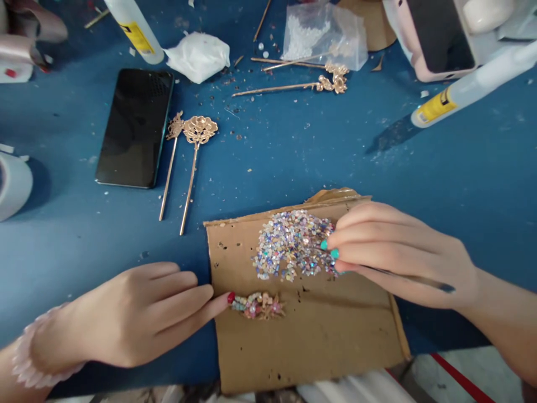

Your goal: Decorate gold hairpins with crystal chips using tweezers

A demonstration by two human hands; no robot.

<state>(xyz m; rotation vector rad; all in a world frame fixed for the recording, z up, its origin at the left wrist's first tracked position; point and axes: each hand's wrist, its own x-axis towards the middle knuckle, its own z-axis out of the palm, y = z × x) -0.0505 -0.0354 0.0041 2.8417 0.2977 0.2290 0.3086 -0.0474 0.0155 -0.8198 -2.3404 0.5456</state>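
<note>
A brown cardboard piece [335,341] lies at the table's front edge, with a pile of small multicoloured stones [289,240] on its upper part. Below the pile rests a gold ornament [262,307] set with pink and pale blue-green beads. My left hand [146,313] reaches in from the left; one fingertip with a red nail touches the ornament's left end, and the other fingers are curled. Over the right side of the pile, my right hand [398,252] pinches a thin dark tool [440,286], its tip among the stones.
Behind the cardboard lie a black phone [134,129], gold hairpins [200,131], more hairpins [331,84] and a plastic bag of white beads [323,33]. Glue bottles [142,36] [444,103] lie left and right. A white tape roll [14,184] stands at the left edge.
</note>
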